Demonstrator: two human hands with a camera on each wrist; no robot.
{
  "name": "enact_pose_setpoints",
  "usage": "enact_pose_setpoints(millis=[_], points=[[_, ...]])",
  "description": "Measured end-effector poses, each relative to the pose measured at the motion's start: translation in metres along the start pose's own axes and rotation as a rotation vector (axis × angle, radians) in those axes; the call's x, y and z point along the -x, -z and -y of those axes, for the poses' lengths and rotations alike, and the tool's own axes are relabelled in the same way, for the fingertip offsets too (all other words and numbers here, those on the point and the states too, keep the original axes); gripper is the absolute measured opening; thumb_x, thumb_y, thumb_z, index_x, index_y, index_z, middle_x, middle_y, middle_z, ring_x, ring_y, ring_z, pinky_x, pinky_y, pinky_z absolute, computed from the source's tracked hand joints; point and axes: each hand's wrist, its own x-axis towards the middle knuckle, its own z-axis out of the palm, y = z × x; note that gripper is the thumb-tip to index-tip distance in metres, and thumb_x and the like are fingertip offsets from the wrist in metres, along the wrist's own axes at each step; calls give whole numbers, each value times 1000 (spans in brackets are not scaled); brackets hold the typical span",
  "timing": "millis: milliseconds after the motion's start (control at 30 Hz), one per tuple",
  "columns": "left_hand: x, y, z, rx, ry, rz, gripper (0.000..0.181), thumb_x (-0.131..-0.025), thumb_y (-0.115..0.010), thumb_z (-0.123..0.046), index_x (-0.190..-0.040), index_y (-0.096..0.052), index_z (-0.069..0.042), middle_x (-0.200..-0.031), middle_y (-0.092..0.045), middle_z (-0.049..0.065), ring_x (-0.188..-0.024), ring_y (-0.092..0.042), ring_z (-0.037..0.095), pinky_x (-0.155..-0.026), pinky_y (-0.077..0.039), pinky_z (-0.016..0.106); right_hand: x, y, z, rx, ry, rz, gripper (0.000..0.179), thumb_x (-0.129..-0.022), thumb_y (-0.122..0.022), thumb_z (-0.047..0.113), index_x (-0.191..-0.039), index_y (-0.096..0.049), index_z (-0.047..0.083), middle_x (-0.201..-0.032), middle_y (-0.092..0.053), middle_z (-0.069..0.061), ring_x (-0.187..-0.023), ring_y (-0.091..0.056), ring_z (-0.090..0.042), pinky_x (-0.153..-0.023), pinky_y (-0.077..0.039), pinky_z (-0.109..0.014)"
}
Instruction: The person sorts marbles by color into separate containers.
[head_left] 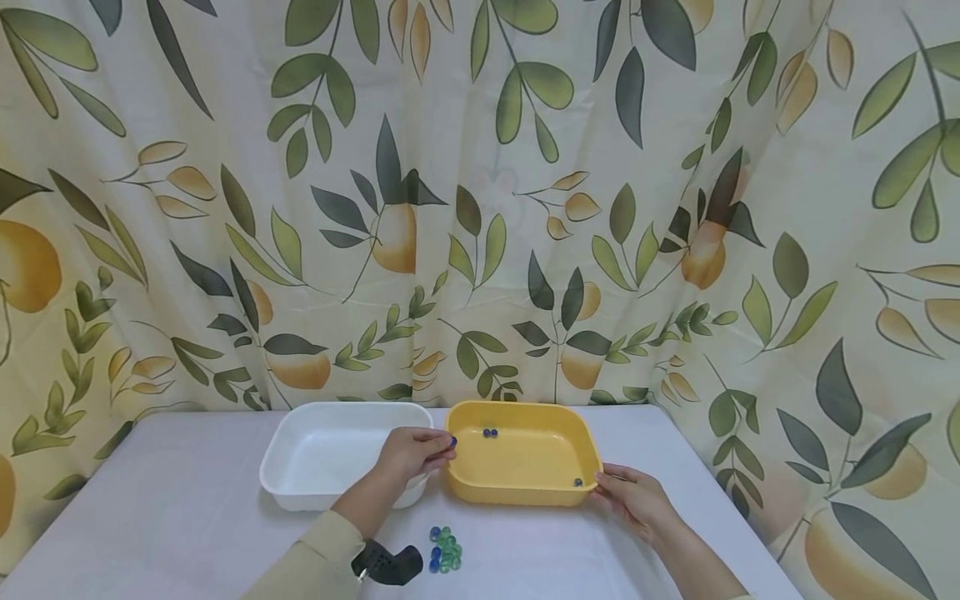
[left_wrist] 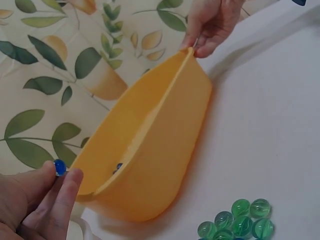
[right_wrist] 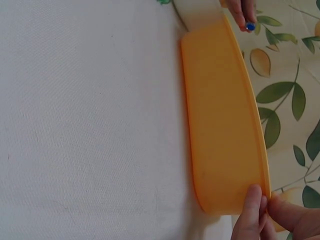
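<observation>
Between thumb and fingertips my left hand (head_left: 414, 452) pinches a blue marble (left_wrist: 60, 167), held at the left rim of the yellow tub (head_left: 517, 497). My right hand (head_left: 636, 497) grips that tub's right rim, thumb on one side and fingers on the other, as the right wrist view shows. Inside the tub lie two dark blue marbles (head_left: 491, 433) near the back and another marble (head_left: 578, 482) by the right front corner. A cluster of green marbles (head_left: 447, 546) with a few blue ones lies on the table in front of the tubs.
A white tub (head_left: 300, 501) stands left of the yellow one, partly behind my left hand and forearm. The white-covered table (head_left: 187, 517) ends at a leaf-and-fruit patterned curtain (head_left: 465, 208). A black strapped device (head_left: 387, 563) sits at my left wrist, near the marble cluster.
</observation>
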Motion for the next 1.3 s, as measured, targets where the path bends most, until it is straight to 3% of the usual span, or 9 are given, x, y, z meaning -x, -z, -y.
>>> enact_pose_setpoints(millis=[400,567,967,1300], points=[[-17,-4,1,20,32,-72,22,-92,-67,-6,-110,-69,6,-92,-75,15,-76,-73,13,-70,-59,23,2,1,0,-31,-4,-2,57,-94,-63,0,-140,-35,-17,-104,-65,-17,-81,-68,-13,-84,-58,-32],[-19,-6,-1,60,43,-75,22,-91,-68,-3,-110,-69,9,-93,-74,18,-73,-73,13,-69,-59,23,5,2,0,-37,5,6,56,-94,-62,0,-140,-35,-17,-101,-66,-14,-79,-68,-12,-81,-59,-29],[-28,-10,-5,47,71,-109,22,-88,-71,-4,-108,-70,6,-92,-75,16,-72,-72,12,-68,-58,21,6,0,1,-27,21,18,55,-95,-60,0,-140,-34,-18,-104,-65,-17,-79,-69,-11,-82,-58,-29],[-30,-13,-7,111,81,-144,23,-85,-73,0,-107,-70,7,-92,-75,17,-73,-73,13,-68,-58,21,6,0,2,-42,26,30,57,-95,-61,0,-140,-33,-19,-105,-65,-17,-80,-69,-12,-82,-58,-29]])
